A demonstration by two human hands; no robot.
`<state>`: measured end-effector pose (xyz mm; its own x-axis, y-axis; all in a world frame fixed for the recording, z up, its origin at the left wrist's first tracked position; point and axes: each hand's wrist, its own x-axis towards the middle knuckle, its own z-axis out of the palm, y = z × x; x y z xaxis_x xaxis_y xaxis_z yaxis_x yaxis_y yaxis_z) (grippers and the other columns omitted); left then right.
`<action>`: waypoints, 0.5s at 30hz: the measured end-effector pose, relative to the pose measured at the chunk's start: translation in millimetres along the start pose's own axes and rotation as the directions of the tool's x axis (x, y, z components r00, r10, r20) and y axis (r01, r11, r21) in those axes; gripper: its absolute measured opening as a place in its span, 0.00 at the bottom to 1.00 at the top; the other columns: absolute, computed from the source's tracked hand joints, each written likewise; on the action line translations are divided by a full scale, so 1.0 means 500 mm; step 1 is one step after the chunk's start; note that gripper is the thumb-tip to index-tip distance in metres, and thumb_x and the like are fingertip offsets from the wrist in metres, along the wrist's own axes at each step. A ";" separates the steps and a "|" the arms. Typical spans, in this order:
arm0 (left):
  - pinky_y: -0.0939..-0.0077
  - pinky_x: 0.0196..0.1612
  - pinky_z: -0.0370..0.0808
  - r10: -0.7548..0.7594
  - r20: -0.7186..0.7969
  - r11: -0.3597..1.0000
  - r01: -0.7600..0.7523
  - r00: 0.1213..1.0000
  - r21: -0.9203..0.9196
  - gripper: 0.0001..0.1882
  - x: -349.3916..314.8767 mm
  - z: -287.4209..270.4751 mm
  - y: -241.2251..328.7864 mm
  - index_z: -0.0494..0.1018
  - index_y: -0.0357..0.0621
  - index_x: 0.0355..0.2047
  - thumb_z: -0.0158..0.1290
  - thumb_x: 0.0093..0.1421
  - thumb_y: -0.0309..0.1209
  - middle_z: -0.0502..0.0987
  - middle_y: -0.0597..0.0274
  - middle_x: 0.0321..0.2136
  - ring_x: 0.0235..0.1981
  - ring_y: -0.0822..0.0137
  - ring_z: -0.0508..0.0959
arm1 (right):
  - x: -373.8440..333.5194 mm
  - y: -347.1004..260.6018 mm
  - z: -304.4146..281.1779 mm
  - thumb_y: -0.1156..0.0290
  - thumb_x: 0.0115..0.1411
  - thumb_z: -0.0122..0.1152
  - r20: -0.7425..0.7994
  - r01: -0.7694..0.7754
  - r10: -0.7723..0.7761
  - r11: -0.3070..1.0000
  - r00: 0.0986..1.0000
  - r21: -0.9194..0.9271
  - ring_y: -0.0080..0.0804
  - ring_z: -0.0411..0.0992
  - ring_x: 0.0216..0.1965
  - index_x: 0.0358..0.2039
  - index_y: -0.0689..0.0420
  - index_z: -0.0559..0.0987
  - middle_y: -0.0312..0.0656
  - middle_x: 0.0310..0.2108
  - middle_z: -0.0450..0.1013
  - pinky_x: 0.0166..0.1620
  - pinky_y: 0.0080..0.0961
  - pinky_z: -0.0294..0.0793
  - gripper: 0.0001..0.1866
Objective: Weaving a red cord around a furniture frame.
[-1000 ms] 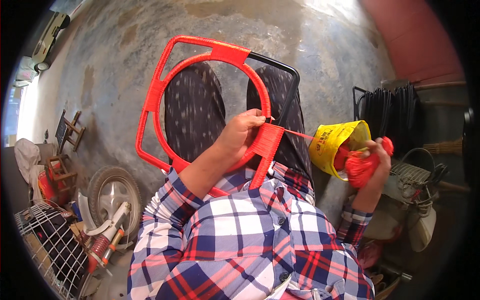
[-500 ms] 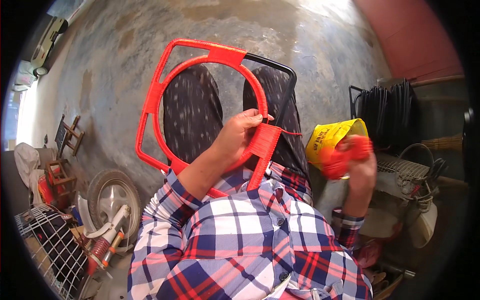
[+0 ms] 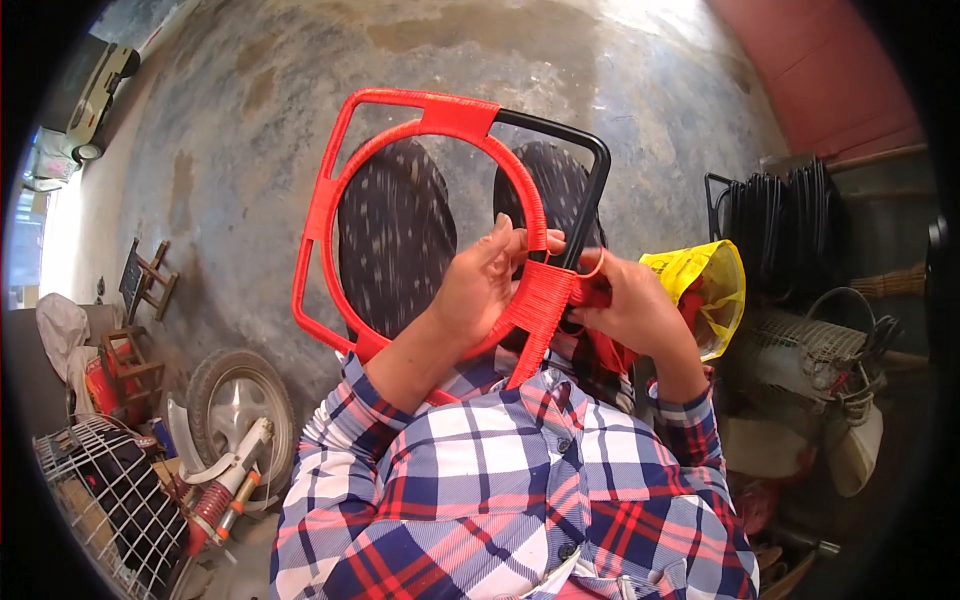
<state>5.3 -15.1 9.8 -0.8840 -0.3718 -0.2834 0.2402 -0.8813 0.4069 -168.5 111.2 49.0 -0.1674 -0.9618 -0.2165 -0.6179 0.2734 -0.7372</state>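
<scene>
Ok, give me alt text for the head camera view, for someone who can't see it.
Two hands wrap red cord around a metal frame held on the person's lap: the left hand grips the wrapped ring, the right hand presses cord at the woven section. A yellow bag sits to the right, a wheel lower left.

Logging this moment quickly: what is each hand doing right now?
Left hand: closed, gripping the red-wrapped frame at its woven band.
Right hand: closed, pinching the red cord at the frame.

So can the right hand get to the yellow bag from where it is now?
Probably yes. The right hand is at the woven red frame, and the yellow bag sits right beside it with nothing visible between them.
</scene>
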 end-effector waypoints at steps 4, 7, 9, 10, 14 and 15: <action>0.62 0.58 0.70 -0.062 -0.051 0.995 0.066 0.997 0.081 0.34 0.000 -0.010 -0.002 0.71 0.30 0.52 0.37 0.70 0.53 0.75 0.49 0.48 0.49 0.59 0.76 | 0.035 0.007 0.041 0.75 0.48 0.71 -0.149 0.162 -0.116 0.923 0.982 0.348 0.38 0.78 0.41 0.63 0.63 0.60 0.48 0.41 0.78 0.45 0.31 0.76 0.43; 0.63 0.56 0.72 -0.046 -0.013 0.999 0.046 0.999 -0.008 0.28 -0.002 0.002 -0.002 0.71 0.31 0.50 0.39 0.70 0.47 0.77 0.49 0.45 0.48 0.60 0.77 | 0.037 0.013 0.032 0.78 0.52 0.68 -0.066 0.119 -0.100 0.861 0.993 0.494 0.33 0.76 0.43 0.68 0.61 0.54 0.45 0.47 0.75 0.49 0.28 0.76 0.45; 0.65 0.53 0.72 0.030 -0.006 0.999 -0.030 1.000 -0.026 0.20 0.003 -0.024 -0.008 0.72 0.32 0.47 0.43 0.68 0.39 0.78 0.51 0.42 0.45 0.61 0.77 | 0.040 0.033 0.033 0.81 0.54 0.64 -0.183 0.184 -0.085 0.752 0.979 0.633 0.32 0.75 0.42 0.68 0.60 0.54 0.43 0.47 0.72 0.47 0.27 0.76 0.43; 0.67 0.52 0.73 0.064 -0.002 0.997 -0.064 0.998 -0.037 0.16 0.005 -0.035 -0.012 0.72 0.33 0.46 0.45 0.66 0.34 0.78 0.52 0.40 0.44 0.62 0.77 | 0.041 0.036 0.032 0.83 0.55 0.62 -0.241 0.218 -0.065 0.690 0.968 0.690 0.31 0.75 0.42 0.68 0.60 0.54 0.43 0.47 0.71 0.47 0.26 0.77 0.41; 0.71 0.48 0.73 0.401 -0.273 0.903 -0.327 0.875 0.277 0.13 -0.001 -0.058 -0.010 0.71 0.38 0.43 0.50 0.57 0.18 0.76 0.57 0.35 0.37 0.68 0.76 | 0.035 0.015 0.017 0.85 0.56 0.60 -0.522 0.372 0.107 0.582 0.846 0.723 0.27 0.74 0.40 0.66 0.56 0.59 0.43 0.47 0.70 0.43 0.22 0.76 0.38; 0.71 0.48 0.72 0.521 -0.253 0.818 -0.393 0.815 0.420 0.13 -0.001 -0.054 -0.017 0.71 0.38 0.43 0.50 0.57 0.17 0.75 0.58 0.37 0.37 0.68 0.75 | 0.034 0.011 0.020 0.84 0.54 0.62 -0.527 0.344 0.079 0.675 0.846 0.653 0.29 0.74 0.42 0.65 0.57 0.61 0.43 0.47 0.70 0.45 0.24 0.75 0.37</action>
<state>14.7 -15.2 -16.9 -0.4936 -0.8363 -0.2388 0.3750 -0.4524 0.8091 -167.2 96.3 35.1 -0.5954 -0.7977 0.0959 0.0271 -0.1392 -0.9899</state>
